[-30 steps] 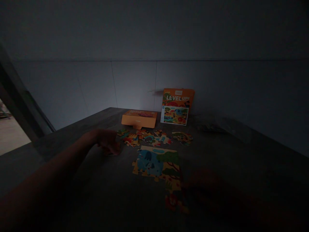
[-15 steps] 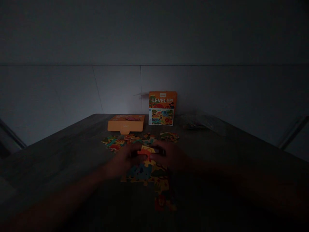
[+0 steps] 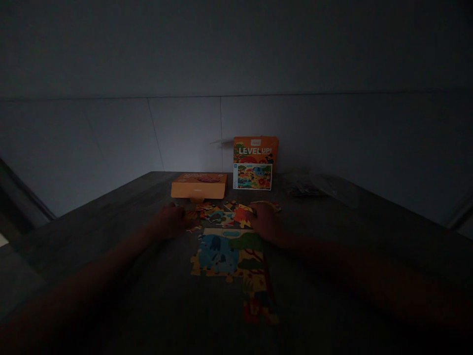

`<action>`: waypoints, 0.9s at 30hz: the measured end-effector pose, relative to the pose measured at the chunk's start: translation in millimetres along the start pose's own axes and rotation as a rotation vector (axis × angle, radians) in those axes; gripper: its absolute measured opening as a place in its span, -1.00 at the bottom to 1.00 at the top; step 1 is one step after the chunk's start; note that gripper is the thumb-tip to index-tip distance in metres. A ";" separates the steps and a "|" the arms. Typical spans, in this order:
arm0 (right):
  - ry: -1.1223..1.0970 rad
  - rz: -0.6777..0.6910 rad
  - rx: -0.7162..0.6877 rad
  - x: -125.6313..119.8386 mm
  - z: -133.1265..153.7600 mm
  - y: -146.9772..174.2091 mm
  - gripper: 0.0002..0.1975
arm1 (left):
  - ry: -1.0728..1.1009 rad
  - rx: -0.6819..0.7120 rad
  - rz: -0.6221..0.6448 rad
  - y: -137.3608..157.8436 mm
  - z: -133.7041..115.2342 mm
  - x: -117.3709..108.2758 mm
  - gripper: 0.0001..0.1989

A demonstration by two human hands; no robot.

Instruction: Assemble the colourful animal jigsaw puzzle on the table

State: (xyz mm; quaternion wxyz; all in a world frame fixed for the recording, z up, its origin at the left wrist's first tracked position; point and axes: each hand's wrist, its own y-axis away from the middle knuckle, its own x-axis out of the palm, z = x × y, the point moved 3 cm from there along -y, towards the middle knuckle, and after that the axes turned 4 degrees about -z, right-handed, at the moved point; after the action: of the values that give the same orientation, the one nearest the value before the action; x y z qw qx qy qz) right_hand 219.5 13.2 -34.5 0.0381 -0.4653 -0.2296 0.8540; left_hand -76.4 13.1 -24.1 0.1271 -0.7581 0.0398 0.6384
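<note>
The light is very dim. A partly joined jigsaw puzzle [image 3: 219, 254] lies on the table in front of me, with blue elephants, a green tree and a lion near its lower end. Just beyond its upper right corner, my right hand [image 3: 268, 224] has its fingers closed on a red and orange puzzle piece [image 3: 243, 215]. My left hand [image 3: 170, 220] rests low over loose puzzle pieces [image 3: 192, 215] at the left, thumb and fingers apart; its palm side is hidden. More loose pieces [image 3: 219, 217] lie between the hands.
An orange box [image 3: 199, 190] lies at the back of the table [image 3: 148, 276]. Beside it a "LEVEL UP!" box [image 3: 254, 148] stands upright with a picture card [image 3: 254, 177] in front. A clear plastic bag [image 3: 325, 187] lies at the back right, before the wall [image 3: 185, 133].
My hands have moved apart from over the puzzle, uncovering its elephants and tree. The left went to the loose pieces at left, the right a little rightward and away. The view shifted slightly.
</note>
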 end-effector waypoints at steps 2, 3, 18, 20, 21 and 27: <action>0.058 -0.036 -0.016 1.0 0.5 2.3 -0.67 | 0.036 -0.027 0.019 -3.5 3.2 2.5 -0.49; 0.085 -0.062 -0.021 1.3 0.6 3.4 -0.61 | 0.055 -0.046 0.026 -4.8 4.1 3.2 -0.50; -0.273 -0.040 -0.635 -3.4 30.4 28.5 -0.68 | 0.919 0.239 -0.041 30.1 -88.4 -2.7 -0.71; -0.252 -0.006 -0.639 -3.8 32.0 30.7 -0.74 | 0.960 0.235 -0.022 35.1 -95.0 1.8 -0.72; -0.250 -0.003 -0.625 -3.6 31.8 30.5 -0.78 | 0.987 0.227 -0.026 35.6 -95.2 2.6 -0.72; -0.307 -0.047 -0.439 1.1 23.1 19.8 -0.90 | 1.226 0.057 -0.201 24.5 -77.4 -6.4 -0.63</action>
State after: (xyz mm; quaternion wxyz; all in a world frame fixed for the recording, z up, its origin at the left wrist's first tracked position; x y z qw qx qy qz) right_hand 203.1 -12.4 -33.2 -0.0793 -0.3218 -0.4232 0.8433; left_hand -8.9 -30.0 -9.6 0.1607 -0.9832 0.0512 0.0705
